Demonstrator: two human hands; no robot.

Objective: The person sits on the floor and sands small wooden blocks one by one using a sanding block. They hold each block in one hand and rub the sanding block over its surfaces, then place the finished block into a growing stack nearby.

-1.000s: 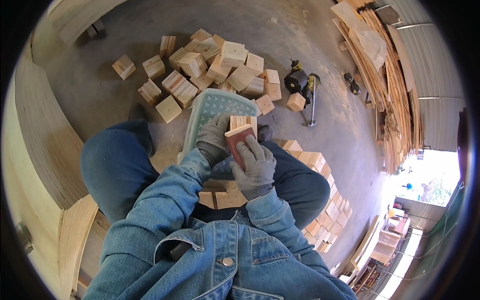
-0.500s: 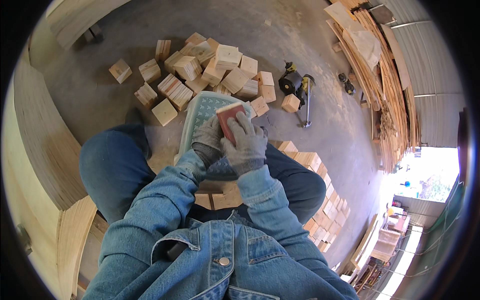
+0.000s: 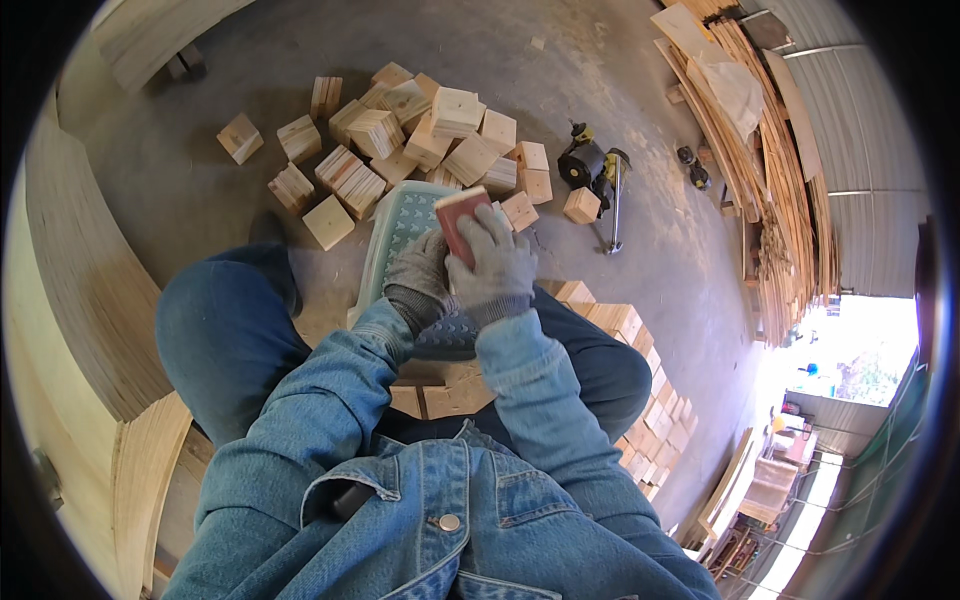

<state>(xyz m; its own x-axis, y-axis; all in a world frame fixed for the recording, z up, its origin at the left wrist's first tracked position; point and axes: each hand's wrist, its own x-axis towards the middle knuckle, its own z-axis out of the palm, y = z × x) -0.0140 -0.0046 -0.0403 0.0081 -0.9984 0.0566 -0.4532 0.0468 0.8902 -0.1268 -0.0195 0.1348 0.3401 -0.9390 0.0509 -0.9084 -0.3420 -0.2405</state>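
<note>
My right hand (image 3: 492,265), in a grey knit glove, is wrapped over a reddish-brown sanding block (image 3: 462,212) with a pale top edge. Beside it on the left, my left hand (image 3: 418,272), gloved alike, has its fingers curled in. What those fingers grip is mostly hidden by the right hand and the sanding block. Both hands are close together above a teal plastic crate (image 3: 376,240) with a perforated surface, which sits between my bent knees.
Beyond the crate lies a loose heap of wooden blocks (image 3: 457,112). A yellow-and-black power tool (image 3: 582,162) rests to its right. Stacked blocks (image 3: 618,320) stand by my right knee. Long boards (image 3: 775,150) are piled at the far right; curved plywood (image 3: 85,260) is on the left.
My right hand and the sanding block have shifted slightly to the right and away from me. The left hand has stayed nearly in place.
</note>
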